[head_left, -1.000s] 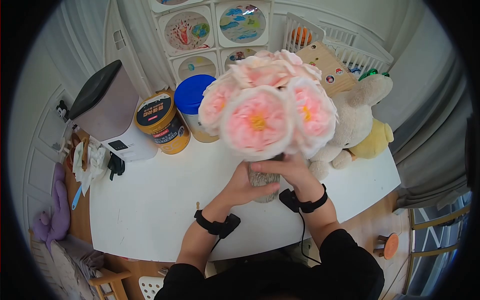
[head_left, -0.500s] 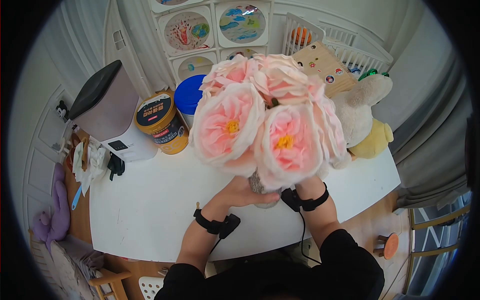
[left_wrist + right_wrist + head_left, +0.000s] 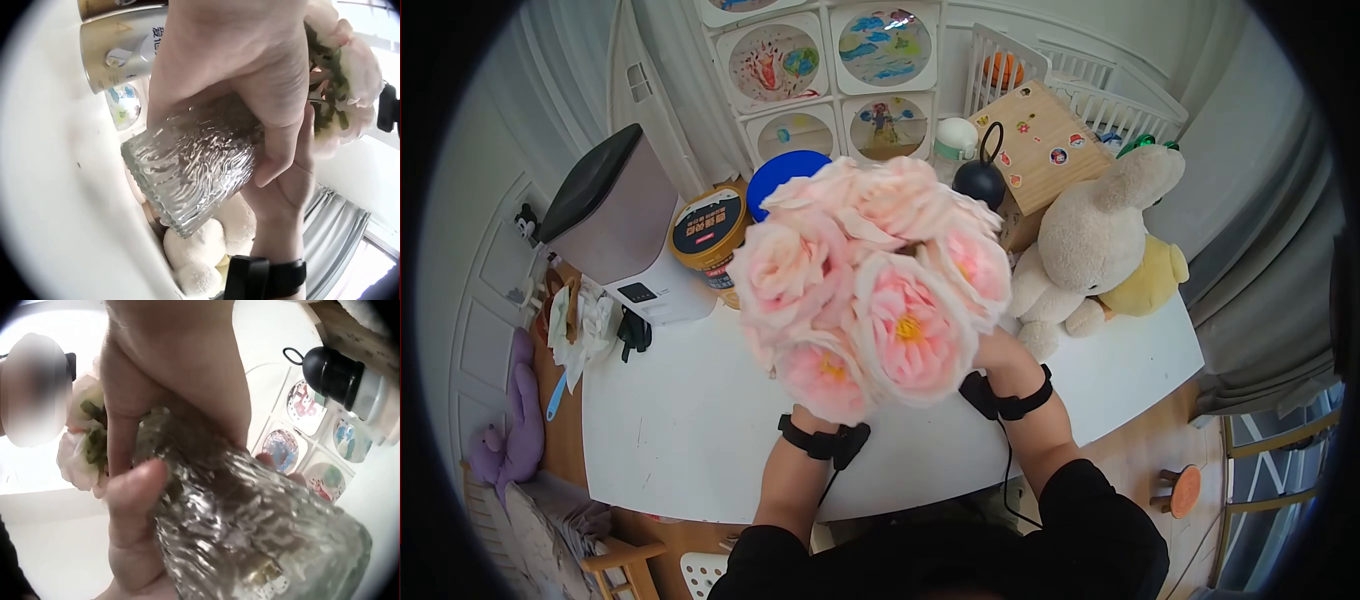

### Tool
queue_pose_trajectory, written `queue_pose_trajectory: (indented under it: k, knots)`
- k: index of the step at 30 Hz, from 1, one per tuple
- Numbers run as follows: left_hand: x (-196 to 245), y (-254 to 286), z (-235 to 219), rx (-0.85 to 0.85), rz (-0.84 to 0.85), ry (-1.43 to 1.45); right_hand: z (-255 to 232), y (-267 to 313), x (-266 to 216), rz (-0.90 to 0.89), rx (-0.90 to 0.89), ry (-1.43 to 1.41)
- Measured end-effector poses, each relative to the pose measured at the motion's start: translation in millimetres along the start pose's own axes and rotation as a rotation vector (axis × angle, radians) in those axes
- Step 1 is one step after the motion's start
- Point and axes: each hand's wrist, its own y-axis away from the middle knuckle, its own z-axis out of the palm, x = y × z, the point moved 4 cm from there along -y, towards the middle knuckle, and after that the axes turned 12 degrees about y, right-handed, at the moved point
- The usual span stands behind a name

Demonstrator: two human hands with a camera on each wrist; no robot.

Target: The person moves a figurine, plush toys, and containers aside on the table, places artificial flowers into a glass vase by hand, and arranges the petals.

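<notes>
A clear glass vase [image 3: 194, 169] with a rippled surface holds a bunch of pale pink flowers [image 3: 870, 290]. Both hands grip this vase close to its neck, just under the blooms. My left hand [image 3: 231, 69] wraps its fingers round one side, thumb along the glass in the left wrist view. From the other side my right hand [image 3: 181, 369] curls round the vase, with the left thumb showing beside it. The vase is tilted, its flowers leaning left and toward my body. In the head view the blooms hide the vase and most of both hands.
On the white table [image 3: 690, 430] stand a tall bin-like appliance [image 3: 620, 220], a gold tin [image 3: 710, 230] and a blue-lidded tub [image 3: 785, 180]. Behind the flowers are a black-topped bottle [image 3: 980, 183] and a wooden box [image 3: 1045, 140]. A plush rabbit [image 3: 1090, 240] sits at the right.
The flowers and vase have swung left and nearer my body, turning to show different blooms. The black-topped bottle, the wooden box's front and more of the rabbit have come into sight.
</notes>
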Motion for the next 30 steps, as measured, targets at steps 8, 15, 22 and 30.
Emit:
queue_pose_trajectory:
  k: [8,15,22,30]
  knots:
    - [41.2,-45.0,-2.0,0.068,0.085,-0.063,-96.4,-47.3,-48.9,0.527,-0.190,-0.156]
    - [21.1,-59.5,-18.0,0.114,0.042,-0.139,-82.2,-70.3,-95.6,0.153,0.045,0.087]
    - [21.3,-41.1,-28.2,0.123,0.055,-0.246,-67.5,-70.1,-92.5,0.085,-0.062,0.107]
    - [30.7,-36.8,-32.4,0.093,0.065,-0.346,-69.3,-71.8,-90.8,0.117,-0.014,0.062]
